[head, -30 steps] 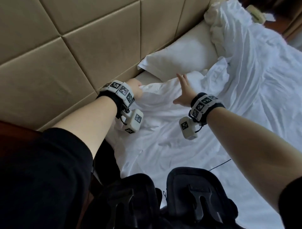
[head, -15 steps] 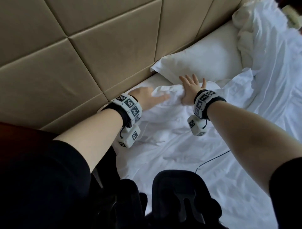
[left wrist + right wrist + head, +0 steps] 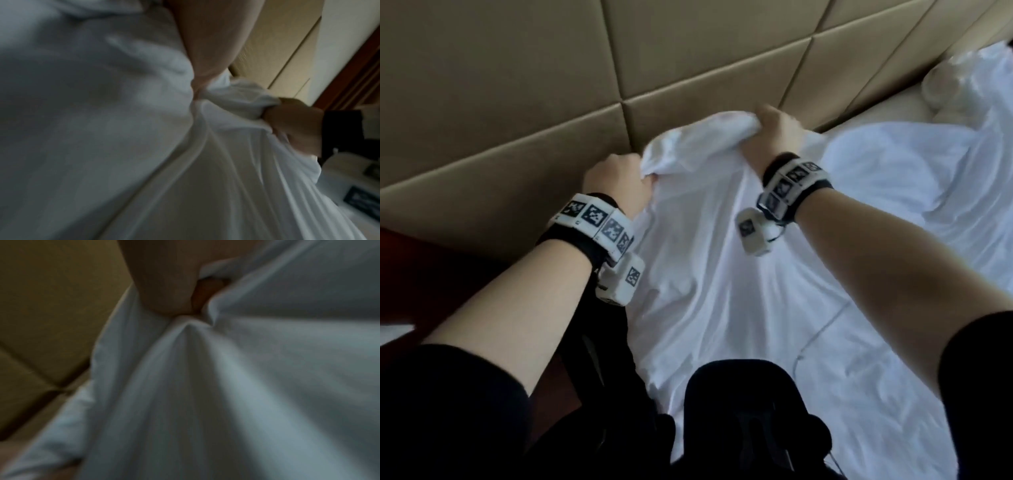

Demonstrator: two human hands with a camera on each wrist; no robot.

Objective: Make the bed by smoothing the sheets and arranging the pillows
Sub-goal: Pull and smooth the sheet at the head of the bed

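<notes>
Gripping the bunched white sheet (image 3: 698,144) edge, left hand (image 3: 616,180) and right hand (image 3: 779,132) both fisted on it, tan padded headboard (image 3: 551,85) just beyond the knuckles, rumpled bedding (image 3: 945,89) off past the right hand.

— The sheet (image 3: 722,274) is showing plain white, patternless; the headboard (image 3: 551,85) above the sheet is looking tan, its seams crossing in a diamond grid.

— And the wristbands (image 3: 595,219) over the sheet are showing white blocks with black square markers on black straps; the sleeves (image 3: 448,411) below are reading black.
</notes>
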